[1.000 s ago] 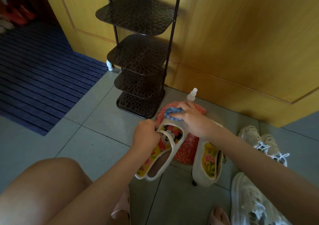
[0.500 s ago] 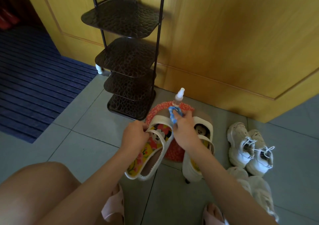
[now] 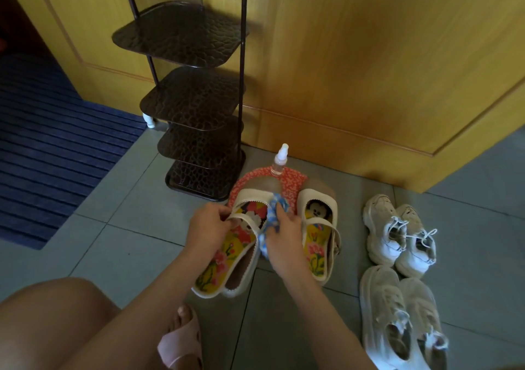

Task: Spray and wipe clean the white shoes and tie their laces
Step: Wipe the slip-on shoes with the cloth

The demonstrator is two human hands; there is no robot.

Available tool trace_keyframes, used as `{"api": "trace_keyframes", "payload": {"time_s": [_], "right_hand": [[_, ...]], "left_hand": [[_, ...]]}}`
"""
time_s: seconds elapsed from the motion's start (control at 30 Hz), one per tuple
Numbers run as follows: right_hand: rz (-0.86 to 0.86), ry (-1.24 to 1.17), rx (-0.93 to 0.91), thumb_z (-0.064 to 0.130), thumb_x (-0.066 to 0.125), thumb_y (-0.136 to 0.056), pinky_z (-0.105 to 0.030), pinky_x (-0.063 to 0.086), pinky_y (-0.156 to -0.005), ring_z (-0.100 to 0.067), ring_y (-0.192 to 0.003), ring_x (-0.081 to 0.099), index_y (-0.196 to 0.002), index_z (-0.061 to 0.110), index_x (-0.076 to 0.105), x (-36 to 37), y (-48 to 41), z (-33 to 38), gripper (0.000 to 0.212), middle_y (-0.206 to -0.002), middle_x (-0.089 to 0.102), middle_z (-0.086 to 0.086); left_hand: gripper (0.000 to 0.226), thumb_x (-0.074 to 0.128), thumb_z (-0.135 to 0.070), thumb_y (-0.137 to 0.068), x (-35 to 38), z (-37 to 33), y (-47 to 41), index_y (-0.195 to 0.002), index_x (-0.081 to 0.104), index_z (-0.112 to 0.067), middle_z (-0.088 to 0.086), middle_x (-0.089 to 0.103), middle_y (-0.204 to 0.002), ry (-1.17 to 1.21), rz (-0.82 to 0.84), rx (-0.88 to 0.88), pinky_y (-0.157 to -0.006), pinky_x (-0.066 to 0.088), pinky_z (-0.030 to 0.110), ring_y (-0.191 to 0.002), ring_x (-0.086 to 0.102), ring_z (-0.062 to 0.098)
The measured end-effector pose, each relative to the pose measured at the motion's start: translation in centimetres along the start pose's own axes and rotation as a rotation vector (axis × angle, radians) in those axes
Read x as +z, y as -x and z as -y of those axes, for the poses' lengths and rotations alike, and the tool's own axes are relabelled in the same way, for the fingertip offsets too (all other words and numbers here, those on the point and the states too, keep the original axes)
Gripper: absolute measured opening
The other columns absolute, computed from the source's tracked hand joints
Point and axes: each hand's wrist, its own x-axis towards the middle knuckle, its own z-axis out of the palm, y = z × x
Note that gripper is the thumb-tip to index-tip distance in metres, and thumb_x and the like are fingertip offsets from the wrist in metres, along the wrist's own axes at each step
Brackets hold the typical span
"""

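Wiping lower now than half a second ago, I am dragging the blue cloth point(image 3: 272, 219) down the inner side of the strap shoe point(image 3: 227, 259), where before it was bunched up at the toe. My right hand point(image 3: 284, 244) is curling around the cloth and pressing it against the shoe's edge. My left hand point(image 3: 208, 227) is pinching the strap and outer rim as it was, keeping the shoe tilted with its toe over the red patterned mat point(image 3: 294, 181); I cannot tell whether the heel is touching the tiled floor point(image 3: 127, 242). The second strap shoe point(image 3: 319, 236) is lying just beside my right wrist. The spray bottle point(image 3: 279, 161) is standing upright at the far edge of the mat, its label too small to read. With my head dipping, a nearer pair of white sneakers point(image 3: 397, 324) and my pink slipper point(image 3: 181, 341) are coming into view, while the laced white sneakers point(image 3: 397, 236) are sitting further right of the strap shoes. Both insoles are showing a cartoon mouse face above yellow flower print, with no legible writing. The dark shelf rack point(image 3: 196, 108) is standing against the wooden panel point(image 3: 369, 71).
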Motion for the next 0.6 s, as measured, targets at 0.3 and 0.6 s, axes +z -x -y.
{"api": "trace_keyframes", "payload": {"time_s": [0.3,0.6], "right_hand": [[0.007,0.01,0.065,0.009,0.037,-0.099,-0.02,0.035,-0.096,-0.027,-0.137,0.027,-0.151,0.018,0.016,0.4,-1.3,1.2,0.056,-0.155,0.002,-0.009],[0.046,-0.043,0.073,0.008,0.036,-0.099,-0.035,0.035,-0.107,-0.029,-0.138,0.025,-0.15,0.019,0.02,0.2,-1.8,0.5,0.054,-0.155,0.002,-0.008]], "left_hand": [[0.037,0.065,-0.019,-0.085,-1.7,-0.3,-0.7,-0.122,0.061,-0.014,0.008,0.068,-0.106,0.362,0.375,-0.312,-0.09,0.051,0.035,-0.096,0.065,0.022],[0.037,0.071,-0.048,-0.074,-1.4,-1.0,-0.9,-0.086,0.071,-0.014,0.007,0.071,-0.087,0.391,0.302,-0.329,-0.069,0.052,0.026,-0.08,0.066,0.017]]}}
